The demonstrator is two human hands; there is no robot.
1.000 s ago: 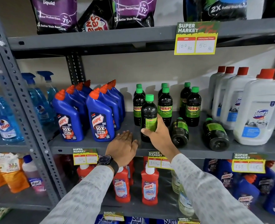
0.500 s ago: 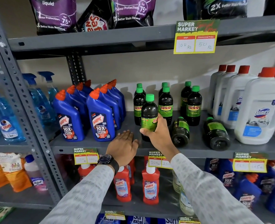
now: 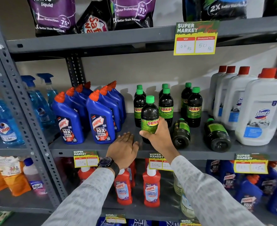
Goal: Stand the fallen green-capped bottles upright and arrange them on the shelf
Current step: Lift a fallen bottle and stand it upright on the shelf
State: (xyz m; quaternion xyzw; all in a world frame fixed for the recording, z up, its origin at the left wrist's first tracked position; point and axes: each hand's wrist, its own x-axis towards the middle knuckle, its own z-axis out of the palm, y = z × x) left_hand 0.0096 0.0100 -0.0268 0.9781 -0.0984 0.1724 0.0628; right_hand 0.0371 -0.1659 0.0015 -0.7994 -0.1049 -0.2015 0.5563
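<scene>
The grey metal shelf [image 3: 92, 145] carries the goods at chest height. At its right end stand white Domex jugs [image 3: 263, 111] with red caps; at its left stand blue Harpic bottles [image 3: 100, 118] in two rows. Between them six green-capped Sunny bottles [image 3: 194, 108] stand upright in pairs toward the back. Two fallen bottles lie on their sides with bases toward the front edge: one [image 3: 181, 132] just right of the person's wrist, the other [image 3: 217, 134] near the jugs. The right hand [image 3: 157, 136] is wrapped around the lower body of a held bottle [image 3: 149, 115], upright at the front of the shelf. The left hand [image 3: 123, 149] is spread flat, palm down, near the shelf's front edge, gripping nothing.
</scene>
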